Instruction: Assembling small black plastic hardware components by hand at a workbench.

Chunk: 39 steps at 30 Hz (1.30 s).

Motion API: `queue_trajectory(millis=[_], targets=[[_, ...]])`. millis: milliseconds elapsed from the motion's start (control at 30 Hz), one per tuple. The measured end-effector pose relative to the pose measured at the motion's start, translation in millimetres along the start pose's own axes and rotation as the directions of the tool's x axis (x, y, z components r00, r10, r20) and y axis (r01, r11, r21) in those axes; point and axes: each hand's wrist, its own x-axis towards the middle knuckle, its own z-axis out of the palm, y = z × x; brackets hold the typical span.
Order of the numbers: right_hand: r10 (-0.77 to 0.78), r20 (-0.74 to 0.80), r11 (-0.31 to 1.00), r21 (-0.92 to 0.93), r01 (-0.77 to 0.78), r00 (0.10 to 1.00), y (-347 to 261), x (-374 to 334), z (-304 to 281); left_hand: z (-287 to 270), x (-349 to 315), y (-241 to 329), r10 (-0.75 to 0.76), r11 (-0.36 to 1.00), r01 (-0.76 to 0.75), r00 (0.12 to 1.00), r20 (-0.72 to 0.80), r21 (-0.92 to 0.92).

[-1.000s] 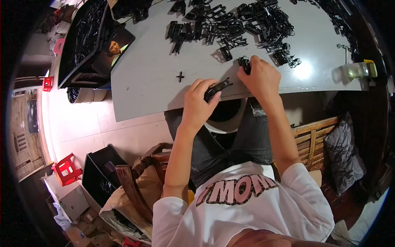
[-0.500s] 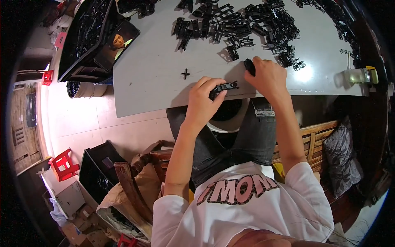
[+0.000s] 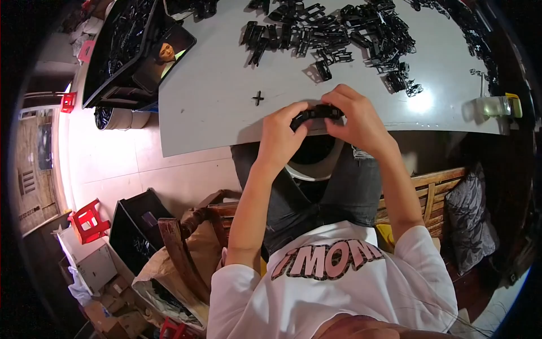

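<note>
Over the table's near edge my left hand is closed on a black plastic part. My right hand pinches another black plastic part against it, so the two meet end to end between my fingers. Fingertips cover much of both pieces, and their exact kind does not show. On the tabletop left of my hands lies a small black cross-shaped piece. Beyond them spreads a loose heap of black slotted plastic parts, with one stray part nearest my right hand.
A phone playing a video leans against a black bin of parts at the table's left. The grey table has a clear jar at its right edge. A wooden chair arm and a red stool stand lower left.
My right hand has come left and slightly down, bringing its black part against the one in my left hand. The left hand stays nearly in place.
</note>
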Motion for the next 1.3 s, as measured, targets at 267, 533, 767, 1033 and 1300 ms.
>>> queue_trajectory(millis=[267,533,767,1033,1300], targets=[[-0.109,0.075,0.968,-0.218,0.123,0.991,-13.5,-5.2,5.0,-0.9,-1.5,-1.8,0.079,0.997,-0.079,0.994,0.070,0.003],[0.199,0.077,0.956,0.204,-0.211,0.977,-3.1,-11.8,1.4,0.8,-9.1,-5.3,0.028,0.956,-0.030,1.000,-0.011,-0.292],[0.300,0.212,0.638,0.680,-0.361,0.930,11.3,-23.4,15.1,0.2,-11.9,0.1,0.008,0.932,0.037,0.992,0.125,-0.362],[0.202,0.173,0.478,0.842,-0.251,0.964,5.1,-23.1,12.1,-5.7,-12.1,12.4,-0.004,0.886,0.051,0.995,0.101,-0.461],[0.042,-0.083,0.966,0.259,-0.019,0.996,26.3,20.2,-11.7,-25.9,1.6,-8.9,-0.094,0.944,0.006,0.963,-0.251,-0.330]])
